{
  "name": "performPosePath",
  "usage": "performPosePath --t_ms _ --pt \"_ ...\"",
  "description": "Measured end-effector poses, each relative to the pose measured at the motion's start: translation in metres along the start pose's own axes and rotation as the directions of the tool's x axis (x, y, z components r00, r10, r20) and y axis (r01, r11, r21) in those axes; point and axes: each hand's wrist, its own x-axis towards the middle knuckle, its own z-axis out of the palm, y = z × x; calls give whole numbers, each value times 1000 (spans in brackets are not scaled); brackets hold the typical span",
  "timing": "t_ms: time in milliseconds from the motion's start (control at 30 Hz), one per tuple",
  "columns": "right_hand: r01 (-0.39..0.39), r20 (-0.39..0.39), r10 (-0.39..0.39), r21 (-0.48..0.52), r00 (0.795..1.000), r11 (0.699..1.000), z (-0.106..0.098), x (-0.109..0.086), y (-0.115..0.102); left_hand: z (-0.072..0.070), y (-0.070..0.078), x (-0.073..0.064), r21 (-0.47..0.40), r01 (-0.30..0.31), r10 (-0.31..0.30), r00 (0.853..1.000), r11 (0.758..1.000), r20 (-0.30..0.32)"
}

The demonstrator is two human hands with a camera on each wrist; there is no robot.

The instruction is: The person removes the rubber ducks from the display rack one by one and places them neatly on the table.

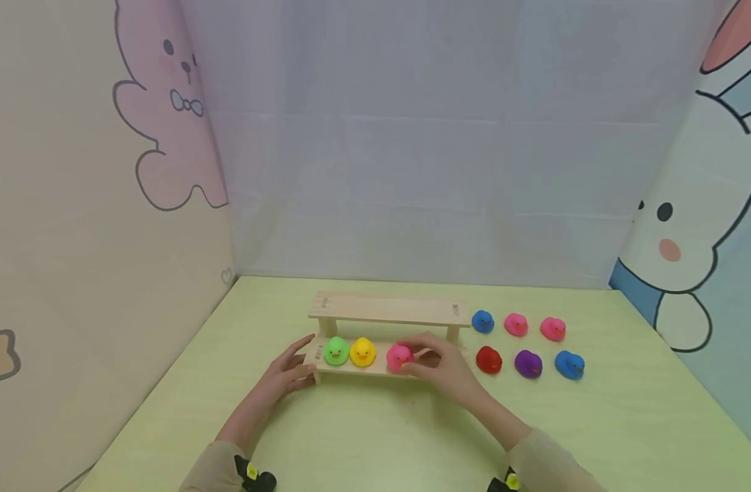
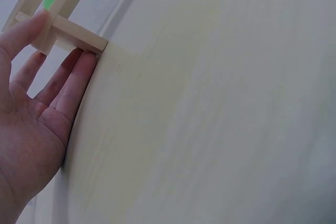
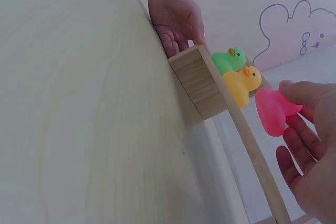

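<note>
A small two-step wooden rack (image 1: 389, 309) stands on the table. On its lower step sit a green rubber duck (image 1: 335, 351) and a yellow rubber duck (image 1: 363, 352), side by side. To their right, my right hand (image 1: 443, 365) pinches a pink rubber duck (image 3: 274, 113) between thumb and fingers, at the lower step. My left hand (image 1: 287, 372) is at the rack's left end; in the left wrist view its extended fingertips touch the wooden end and leg (image 2: 79, 36).
Right of the rack, several rubber ducks lie in two rows: a blue duck (image 1: 482, 321) and two pink ones (image 1: 516, 324) behind, a red duck (image 1: 488, 360), a purple duck (image 1: 528, 364) and another blue duck (image 1: 570, 365) in front. Cloth walls (image 1: 375, 150) enclose the table.
</note>
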Motion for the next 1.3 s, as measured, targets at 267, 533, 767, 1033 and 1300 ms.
performPosePath --t_ms 267,533,767,1033,1300 --pt "137 -82 -152 -159 985 978 -27 -38 3 1 1 0 5 8 -8 1000 1000 -10" --pt "216 -134 -268 -313 954 925 -50 -74 14 3 3 0 15 14 -14 1000 1000 -12" --pt "122 -138 -178 -341 974 932 -64 -95 18 3 3 -2 16 23 -22 1000 1000 -22" --pt "116 -86 -166 -416 982 902 -76 -102 23 2 3 -1 14 30 -30 999 999 -20" --pt "-117 -61 101 -433 993 894 -92 -103 36 3 2 1 10 38 -38 999 999 -16"
